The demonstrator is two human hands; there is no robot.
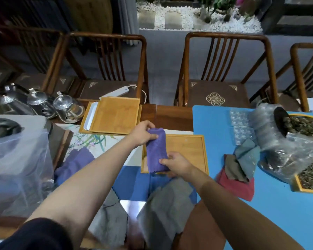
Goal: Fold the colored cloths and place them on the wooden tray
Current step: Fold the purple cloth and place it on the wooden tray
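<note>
A folded purple cloth [155, 150] lies lengthwise over the left part of a wooden tray [186, 152]. My left hand [143, 132] grips its far end and my right hand [175, 165] grips its near end. Another purple cloth [74, 163] lies flat to the left. A blue cloth [132, 183] and two grey cloths [166, 210] [110, 221] lie near the table's front edge. A pile of teal, brown and red cloths [240, 166] rests on the blue mat to the right.
A second wooden tray [114, 116] with a white tray under it stands farther back. Glass teapots [67, 107] are at the back left, plastic-wrapped bundles [16, 159] on the left, and bagged dried leaves [296, 150] on the right. Wooden chairs [224, 73] face the table.
</note>
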